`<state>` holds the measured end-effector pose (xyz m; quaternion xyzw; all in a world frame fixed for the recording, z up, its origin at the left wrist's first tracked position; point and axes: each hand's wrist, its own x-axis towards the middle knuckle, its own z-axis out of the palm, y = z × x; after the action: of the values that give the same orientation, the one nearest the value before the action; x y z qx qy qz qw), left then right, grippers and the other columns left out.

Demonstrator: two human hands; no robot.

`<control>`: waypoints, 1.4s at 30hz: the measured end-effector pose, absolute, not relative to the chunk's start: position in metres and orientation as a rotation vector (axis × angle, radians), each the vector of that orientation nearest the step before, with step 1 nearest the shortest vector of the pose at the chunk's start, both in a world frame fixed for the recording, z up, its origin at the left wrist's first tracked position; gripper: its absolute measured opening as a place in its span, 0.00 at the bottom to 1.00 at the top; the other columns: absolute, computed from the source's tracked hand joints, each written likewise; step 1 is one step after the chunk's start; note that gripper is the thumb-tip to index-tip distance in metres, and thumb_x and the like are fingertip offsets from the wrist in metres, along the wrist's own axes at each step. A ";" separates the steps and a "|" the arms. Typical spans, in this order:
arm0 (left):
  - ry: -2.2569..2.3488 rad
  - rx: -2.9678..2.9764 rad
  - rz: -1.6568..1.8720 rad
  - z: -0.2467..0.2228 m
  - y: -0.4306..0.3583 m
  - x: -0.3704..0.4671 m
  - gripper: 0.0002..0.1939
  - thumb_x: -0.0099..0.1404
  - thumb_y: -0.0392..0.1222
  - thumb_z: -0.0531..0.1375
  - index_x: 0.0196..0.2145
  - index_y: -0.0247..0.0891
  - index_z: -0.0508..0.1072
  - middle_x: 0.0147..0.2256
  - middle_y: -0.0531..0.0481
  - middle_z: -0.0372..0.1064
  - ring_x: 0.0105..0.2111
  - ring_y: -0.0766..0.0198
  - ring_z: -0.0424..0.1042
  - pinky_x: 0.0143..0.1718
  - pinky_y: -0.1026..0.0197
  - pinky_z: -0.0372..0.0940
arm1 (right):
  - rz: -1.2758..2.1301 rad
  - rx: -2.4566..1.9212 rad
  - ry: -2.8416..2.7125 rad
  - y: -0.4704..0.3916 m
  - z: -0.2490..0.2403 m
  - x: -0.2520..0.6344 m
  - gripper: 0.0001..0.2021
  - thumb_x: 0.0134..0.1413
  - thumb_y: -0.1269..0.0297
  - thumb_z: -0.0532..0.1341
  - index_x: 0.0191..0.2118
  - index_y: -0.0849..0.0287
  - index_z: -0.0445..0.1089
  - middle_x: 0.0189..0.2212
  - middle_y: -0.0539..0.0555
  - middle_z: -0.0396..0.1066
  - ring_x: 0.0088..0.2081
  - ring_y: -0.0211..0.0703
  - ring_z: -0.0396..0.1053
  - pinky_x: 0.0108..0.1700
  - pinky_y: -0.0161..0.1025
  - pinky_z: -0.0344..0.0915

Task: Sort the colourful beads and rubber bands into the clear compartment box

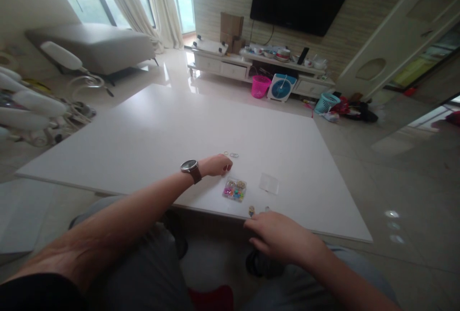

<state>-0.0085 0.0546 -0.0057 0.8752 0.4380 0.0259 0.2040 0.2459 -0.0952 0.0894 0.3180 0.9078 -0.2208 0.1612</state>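
My left hand [217,165], with a round-faced watch [190,166] on its wrist, is closed just above the white table [172,129]. Its fingertips are pressed together, and what they hold, if anything, is too small to make out. Several small metal rings [234,155] lie just beyond it. Closer to me sits a clear compartment box [235,190] with colourful little pieces and metal rings in it. At the table's near edge my right hand [282,235] is open, fingers apart. Beside its fingertips lies a small yellow and blue cartoon figure charm [251,211].
A clear plastic lid [269,183] lies right of the box. A small pale piece [267,209] is partly hidden behind my right hand. Beyond the table are a pink basket [260,86], a blue and white fan [282,87] and a low cabinet [235,70].
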 end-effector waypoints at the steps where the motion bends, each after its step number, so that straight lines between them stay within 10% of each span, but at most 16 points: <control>1: 1.233 2.436 0.051 -0.007 0.053 -0.008 0.13 0.52 0.24 0.59 0.33 0.38 0.75 0.29 0.51 0.74 0.32 0.64 0.70 0.38 0.63 0.64 | -0.631 0.910 2.590 -0.095 0.089 0.246 0.07 0.60 0.63 0.59 0.41 0.57 0.71 0.39 0.56 0.76 0.41 0.49 0.74 0.41 0.41 0.63; 24: 1.067 2.415 0.068 0.022 0.026 0.011 0.17 0.60 0.30 0.57 0.47 0.42 0.68 0.36 0.53 0.75 0.32 0.65 0.70 0.31 0.64 0.60 | -0.617 0.901 2.590 -0.095 0.088 0.245 0.08 0.60 0.62 0.59 0.42 0.58 0.71 0.39 0.56 0.76 0.41 0.50 0.74 0.40 0.41 0.63; 42: 1.388 2.481 0.293 -0.022 0.074 -0.035 0.16 0.62 0.34 0.56 0.46 0.39 0.76 0.46 0.44 0.72 0.47 0.59 0.71 0.56 0.57 0.62 | -0.617 0.908 2.601 -0.096 0.084 0.246 0.08 0.60 0.61 0.59 0.41 0.57 0.71 0.39 0.56 0.76 0.42 0.51 0.74 0.42 0.42 0.64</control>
<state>-0.0354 0.0738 -0.0221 0.8594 0.4809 0.1016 0.1412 0.2462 -0.0955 0.0842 0.3175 0.9097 -0.2157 0.1586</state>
